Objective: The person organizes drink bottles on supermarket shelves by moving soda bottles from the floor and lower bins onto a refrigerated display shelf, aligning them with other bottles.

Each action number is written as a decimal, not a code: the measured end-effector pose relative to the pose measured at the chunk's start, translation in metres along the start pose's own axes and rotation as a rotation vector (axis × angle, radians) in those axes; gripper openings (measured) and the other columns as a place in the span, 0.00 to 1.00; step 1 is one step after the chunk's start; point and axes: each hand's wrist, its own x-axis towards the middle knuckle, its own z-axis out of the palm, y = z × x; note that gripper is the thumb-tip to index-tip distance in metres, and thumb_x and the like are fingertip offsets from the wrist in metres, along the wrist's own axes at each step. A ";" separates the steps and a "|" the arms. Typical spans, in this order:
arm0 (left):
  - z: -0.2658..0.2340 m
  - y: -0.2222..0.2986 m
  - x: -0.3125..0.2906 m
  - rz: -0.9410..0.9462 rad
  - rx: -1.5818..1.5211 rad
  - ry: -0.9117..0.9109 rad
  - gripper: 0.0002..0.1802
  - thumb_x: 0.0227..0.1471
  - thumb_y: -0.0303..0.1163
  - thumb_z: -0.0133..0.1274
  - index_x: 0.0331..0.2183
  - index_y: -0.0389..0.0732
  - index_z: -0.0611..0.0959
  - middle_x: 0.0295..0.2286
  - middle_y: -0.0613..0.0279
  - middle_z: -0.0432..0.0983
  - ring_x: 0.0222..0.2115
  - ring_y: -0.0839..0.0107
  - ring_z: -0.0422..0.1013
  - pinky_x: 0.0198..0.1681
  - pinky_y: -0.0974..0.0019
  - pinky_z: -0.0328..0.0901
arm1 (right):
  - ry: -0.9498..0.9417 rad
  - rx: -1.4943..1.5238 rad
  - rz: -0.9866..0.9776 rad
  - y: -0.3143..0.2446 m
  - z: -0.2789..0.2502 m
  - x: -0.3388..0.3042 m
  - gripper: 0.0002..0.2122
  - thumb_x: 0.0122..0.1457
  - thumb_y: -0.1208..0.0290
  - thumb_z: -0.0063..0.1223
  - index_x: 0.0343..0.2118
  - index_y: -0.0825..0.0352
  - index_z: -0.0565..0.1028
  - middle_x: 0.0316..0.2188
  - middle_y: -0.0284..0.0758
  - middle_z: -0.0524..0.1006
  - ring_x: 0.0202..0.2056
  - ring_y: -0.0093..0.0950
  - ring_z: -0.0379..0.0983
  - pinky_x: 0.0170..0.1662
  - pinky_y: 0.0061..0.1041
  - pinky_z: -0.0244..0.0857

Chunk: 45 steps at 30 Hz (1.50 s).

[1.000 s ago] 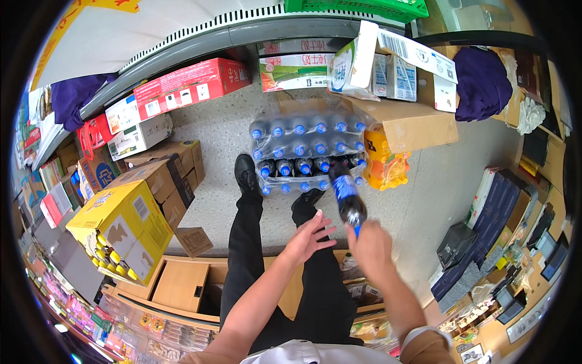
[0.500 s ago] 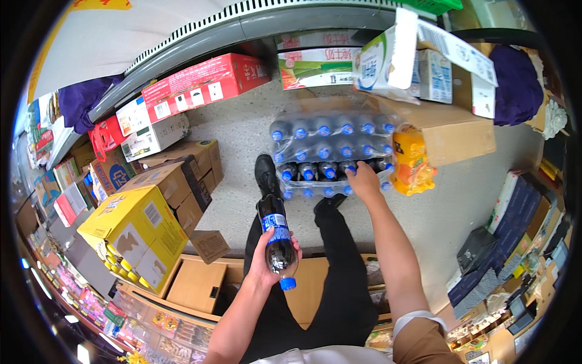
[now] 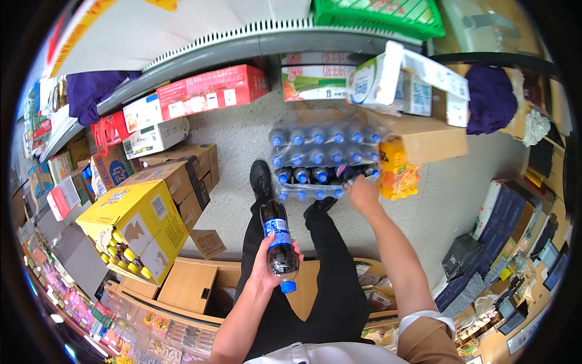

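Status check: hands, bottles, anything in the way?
Left hand gripping dark bottle, blue cap toward wearer. Right hand at wrapped bottle pack, grip unclear. Clear film over back rows, possibly in the way.

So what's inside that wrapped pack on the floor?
Rows of blue-capped bottles under clear wrap; one row's dark necks show uncovered near the right hand. Wrap and neighbouring bottles hide their lower parts.

Cola-dark bottle (image 3: 277,239), blue label and cap, sits in the left hand (image 3: 265,265) around lower centre, cap toward the bottom edge. Clear-wrapped bottle pack (image 3: 324,141) is just above frame centre, blue caps in rows, one dark row showing. Right hand (image 3: 364,193) is on another dark bottle (image 3: 346,173) there, partly hidden.
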 end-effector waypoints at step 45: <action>0.081 -0.016 -0.421 0.018 0.296 -0.823 0.35 0.44 0.56 0.57 0.46 0.40 0.73 0.39 0.57 0.75 0.42 0.60 0.72 0.54 0.44 0.60 | 0.639 0.658 -1.166 -0.211 -0.220 -0.550 0.39 0.39 0.67 0.74 0.53 0.65 0.61 0.54 0.45 0.64 0.56 0.38 0.62 0.59 0.34 0.56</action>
